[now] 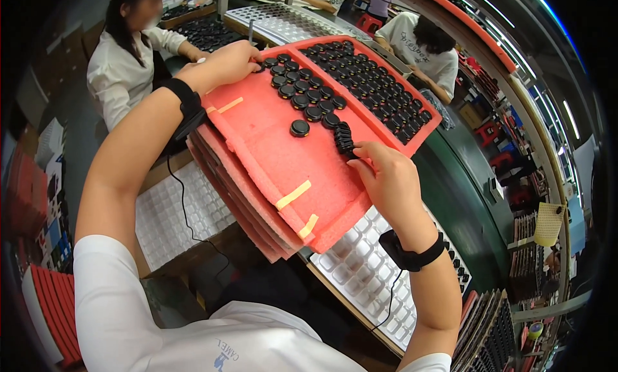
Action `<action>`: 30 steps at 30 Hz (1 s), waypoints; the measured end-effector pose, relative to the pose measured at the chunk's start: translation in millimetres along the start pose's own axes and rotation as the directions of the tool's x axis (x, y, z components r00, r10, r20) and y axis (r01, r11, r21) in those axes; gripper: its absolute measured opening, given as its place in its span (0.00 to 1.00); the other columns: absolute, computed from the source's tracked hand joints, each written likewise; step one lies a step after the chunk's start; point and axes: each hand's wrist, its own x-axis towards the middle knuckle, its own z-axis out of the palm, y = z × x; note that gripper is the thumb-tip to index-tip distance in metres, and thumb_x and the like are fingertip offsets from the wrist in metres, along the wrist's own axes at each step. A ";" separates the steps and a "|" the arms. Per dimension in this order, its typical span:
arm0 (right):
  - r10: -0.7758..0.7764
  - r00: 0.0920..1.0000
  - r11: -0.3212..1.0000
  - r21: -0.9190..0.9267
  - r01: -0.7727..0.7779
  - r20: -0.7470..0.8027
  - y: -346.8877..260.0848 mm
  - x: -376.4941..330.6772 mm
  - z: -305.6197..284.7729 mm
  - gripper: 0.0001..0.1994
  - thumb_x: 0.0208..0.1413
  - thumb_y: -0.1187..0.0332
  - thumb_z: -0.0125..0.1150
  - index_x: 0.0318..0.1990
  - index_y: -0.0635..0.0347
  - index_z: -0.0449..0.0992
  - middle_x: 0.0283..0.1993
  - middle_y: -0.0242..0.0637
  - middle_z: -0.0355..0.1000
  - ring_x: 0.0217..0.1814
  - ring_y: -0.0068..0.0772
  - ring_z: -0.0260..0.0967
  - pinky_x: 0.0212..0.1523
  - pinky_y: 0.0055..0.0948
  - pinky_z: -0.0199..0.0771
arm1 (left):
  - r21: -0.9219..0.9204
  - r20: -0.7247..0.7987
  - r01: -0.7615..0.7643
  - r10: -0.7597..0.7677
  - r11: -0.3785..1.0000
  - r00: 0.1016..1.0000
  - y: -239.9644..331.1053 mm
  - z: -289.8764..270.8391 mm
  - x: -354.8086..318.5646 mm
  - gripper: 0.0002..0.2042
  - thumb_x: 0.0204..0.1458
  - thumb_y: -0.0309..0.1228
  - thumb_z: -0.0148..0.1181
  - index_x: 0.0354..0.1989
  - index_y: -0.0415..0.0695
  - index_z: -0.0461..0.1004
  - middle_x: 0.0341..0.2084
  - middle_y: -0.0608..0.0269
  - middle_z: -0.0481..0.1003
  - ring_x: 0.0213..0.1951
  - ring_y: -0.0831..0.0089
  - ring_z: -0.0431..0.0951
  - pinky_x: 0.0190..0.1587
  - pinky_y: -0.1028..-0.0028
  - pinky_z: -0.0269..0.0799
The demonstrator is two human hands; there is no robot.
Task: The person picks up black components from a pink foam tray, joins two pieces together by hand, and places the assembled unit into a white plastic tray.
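Observation:
A red foam tray (pixel 261 133) lies tilted before me on a stack of similar sheets, split by a raised rib. Loose black round caps (pixel 300 128) cover part of its nearer section. My right hand (pixel 394 179) is closed, thumb and fingers pinching the near end of a row of black caps (pixel 343 137) standing on edge. At the tray's far left edge, my left hand (pixel 226 68) has bent fingers, with a black cap by the fingertips; what it grips is partly hidden. Black parts in tidy rows (pixel 367 82) fill the other section.
White moulded trays (pixel 177 211) lie below the stack at left, and another white tray (pixel 367 259) at right. A green table (pixel 460 172) extends on the right. Other people (pixel 122 69) work across from me. Thin cables hang from both wristbands.

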 end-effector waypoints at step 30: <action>0.752 0.659 0.123 0.980 -0.154 0.009 -50.4 -230.8 -1.8 0.12 0.51 0.82 0.56 0.44 0.69 0.70 0.41 0.39 0.70 0.39 0.30 0.70 0.38 0.22 0.73 | -0.855 0.268 0.401 0.382 -0.328 0.884 302.6 27.3 -189.4 0.18 0.51 0.20 0.55 0.52 0.32 0.65 0.49 0.43 0.69 0.40 0.67 0.76 0.44 0.67 0.75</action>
